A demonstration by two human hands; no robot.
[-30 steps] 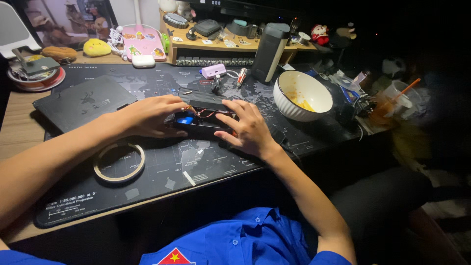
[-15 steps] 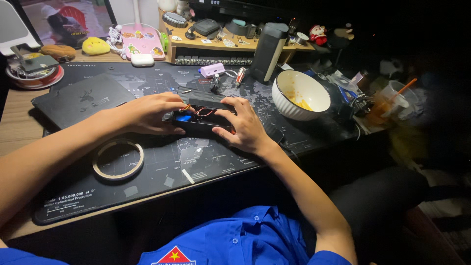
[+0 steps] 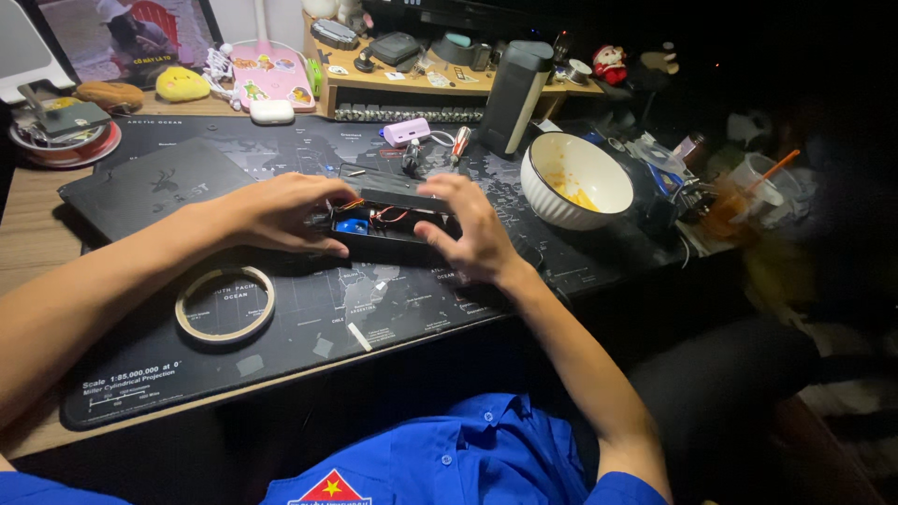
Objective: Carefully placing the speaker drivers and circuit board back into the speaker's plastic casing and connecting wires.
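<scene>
Barely shifted since earlier, left hand (image 3: 281, 213) and right hand (image 3: 472, 229) grip the open black box (image 3: 388, 224), wiring still exposed, beside the tape roll (image 3: 224, 305).

a small black box (image 3: 393, 224) lay flat on the dark desk mat, near the middle of it. its top was open (a blue part and thin red and orange wires showed inside). it was long and low, with its long side running left to right.

Both forearms reaching inward, left hand (image 3: 281, 213) and right hand (image 3: 468, 229) curled, palms down
</scene>
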